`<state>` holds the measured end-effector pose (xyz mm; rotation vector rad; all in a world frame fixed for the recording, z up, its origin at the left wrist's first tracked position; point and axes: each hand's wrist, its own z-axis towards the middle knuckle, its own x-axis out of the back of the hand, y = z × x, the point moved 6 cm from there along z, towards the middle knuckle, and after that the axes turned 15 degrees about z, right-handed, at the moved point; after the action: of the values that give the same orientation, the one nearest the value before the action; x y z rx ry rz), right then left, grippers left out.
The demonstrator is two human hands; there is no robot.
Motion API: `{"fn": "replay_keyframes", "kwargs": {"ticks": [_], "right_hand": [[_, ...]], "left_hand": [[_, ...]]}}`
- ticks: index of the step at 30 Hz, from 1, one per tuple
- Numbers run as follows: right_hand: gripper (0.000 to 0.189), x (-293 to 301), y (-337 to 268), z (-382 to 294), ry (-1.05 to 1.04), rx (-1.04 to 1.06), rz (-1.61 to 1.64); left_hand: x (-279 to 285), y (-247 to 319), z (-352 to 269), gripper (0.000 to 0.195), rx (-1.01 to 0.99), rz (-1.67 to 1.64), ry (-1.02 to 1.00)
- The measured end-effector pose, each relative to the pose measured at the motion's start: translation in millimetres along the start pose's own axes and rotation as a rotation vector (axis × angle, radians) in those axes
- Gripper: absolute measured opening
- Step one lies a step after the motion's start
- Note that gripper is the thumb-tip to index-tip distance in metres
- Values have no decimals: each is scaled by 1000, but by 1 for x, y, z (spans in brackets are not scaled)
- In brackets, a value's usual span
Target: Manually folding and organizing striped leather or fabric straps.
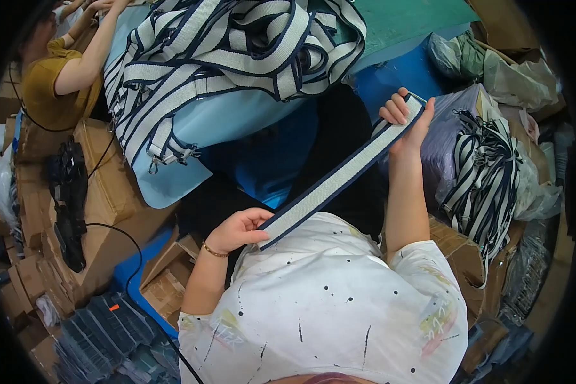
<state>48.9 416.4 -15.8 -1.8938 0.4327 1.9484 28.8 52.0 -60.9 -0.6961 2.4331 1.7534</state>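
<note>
A white webbing strap with navy edges stretches at a slant across my lap. My left hand grips its lower end between thumb and fingers. Up at the right, my right hand holds the other end, where the strap folds over and a thin metallic edge shows. A large tangled heap of matching straps lies ahead of me on a light blue table covering. Metal swivel hooks hang from strap ends at the heap's near left edge.
On my right, a tied bundle of straps hangs beside a purple plastic-wrapped stack. Cardboard boxes and a black bag stand left, near a black cable. Folded denim-like pieces lie lower left. A co-worker sits upper left.
</note>
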Motion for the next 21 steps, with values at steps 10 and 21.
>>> {"fn": "replay_keyframes", "kwargs": {"ticks": [10, 21], "right_hand": [[61, 17, -5, -10, 144, 98, -539], [54, -32, 129, -85, -853, -196, -1808]], "left_hand": [[8, -5, -10, 29, 164, -71, 32], [0, -16, -13, 35, 178, 44, -127]]}}
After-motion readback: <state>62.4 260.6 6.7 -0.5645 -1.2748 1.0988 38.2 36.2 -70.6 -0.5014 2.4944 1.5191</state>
